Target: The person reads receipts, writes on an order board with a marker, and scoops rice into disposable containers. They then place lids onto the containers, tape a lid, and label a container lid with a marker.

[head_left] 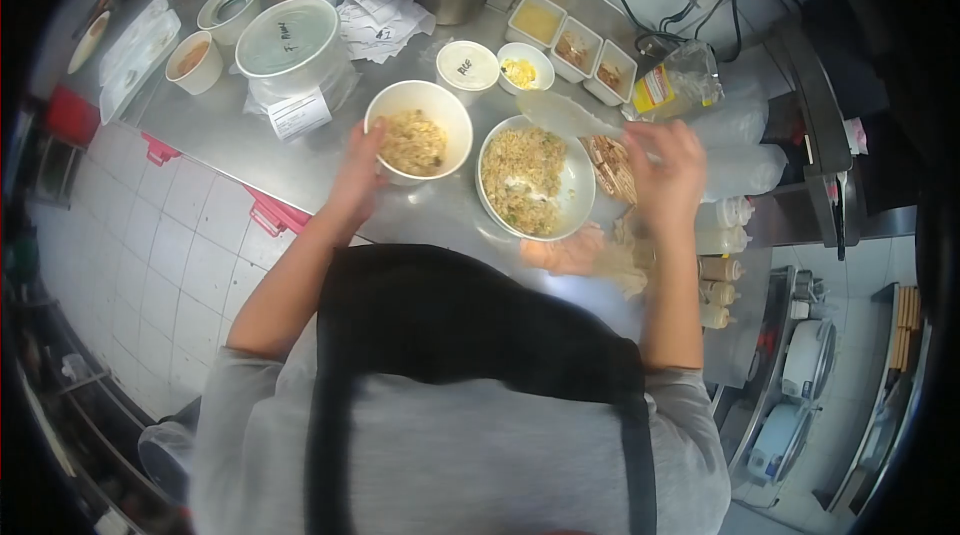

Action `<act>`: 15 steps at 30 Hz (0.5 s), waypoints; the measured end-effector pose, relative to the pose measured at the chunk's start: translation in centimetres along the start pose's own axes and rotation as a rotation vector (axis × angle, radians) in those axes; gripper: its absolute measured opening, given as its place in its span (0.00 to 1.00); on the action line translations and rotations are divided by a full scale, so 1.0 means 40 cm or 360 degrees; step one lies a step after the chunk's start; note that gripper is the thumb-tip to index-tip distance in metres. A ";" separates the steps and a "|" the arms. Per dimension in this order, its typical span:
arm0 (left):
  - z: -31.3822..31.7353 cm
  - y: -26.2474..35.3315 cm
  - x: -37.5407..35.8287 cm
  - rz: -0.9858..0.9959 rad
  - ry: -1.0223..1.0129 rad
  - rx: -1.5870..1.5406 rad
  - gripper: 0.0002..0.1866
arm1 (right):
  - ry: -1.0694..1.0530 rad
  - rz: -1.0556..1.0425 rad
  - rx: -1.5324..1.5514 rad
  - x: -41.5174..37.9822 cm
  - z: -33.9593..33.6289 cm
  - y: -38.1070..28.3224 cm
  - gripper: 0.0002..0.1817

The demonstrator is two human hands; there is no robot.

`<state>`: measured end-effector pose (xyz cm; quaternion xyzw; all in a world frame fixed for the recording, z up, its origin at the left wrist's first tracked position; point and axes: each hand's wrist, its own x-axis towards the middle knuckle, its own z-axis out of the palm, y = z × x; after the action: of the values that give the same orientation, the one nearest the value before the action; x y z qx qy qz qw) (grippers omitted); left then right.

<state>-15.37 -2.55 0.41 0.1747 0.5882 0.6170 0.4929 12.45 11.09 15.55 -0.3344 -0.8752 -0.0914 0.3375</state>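
Observation:
My left hand (357, 173) grips the side of a white paper bowl (455, 120) that is partly filled with fried rice (412, 142). To the right of it, a larger white bowl (577, 197) holds more fried rice, with a pale patch in the middle. My right hand (663, 160) is closed on the end of a translucent, blurred utensil (565, 116), which reaches over the upper edge of the larger bowl. Beside that bowl, below my right hand, lie brown sticks or strips (608, 167) and an orange-pink crumpled item (565, 251).
Lidded containers (290, 35) (467, 67) and paper slips (385, 15) stand behind the bowls. Three trays of ingredients (536, 19) and a small bowl of yellow food (524, 69) sit at the back. Squeeze bottles (722, 268) line the right side.

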 end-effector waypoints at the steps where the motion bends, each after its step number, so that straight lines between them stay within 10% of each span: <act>1: -0.017 -0.016 0.016 -0.0031 0.0002 -0.0015 0.35 | -0.0057 -0.0066 -0.0044 -0.016 0.015 0.028 0.07; 15: -0.007 -0.040 0.036 -0.0070 -0.0042 -0.0108 0.36 | -0.0392 -0.0726 -0.0089 -0.050 0.149 0.063 0.13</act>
<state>-15.59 -1.82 -1.62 0.1530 0.5639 0.6233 0.5197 12.02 14.25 9.57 -0.1462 -0.9596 -0.1478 0.1897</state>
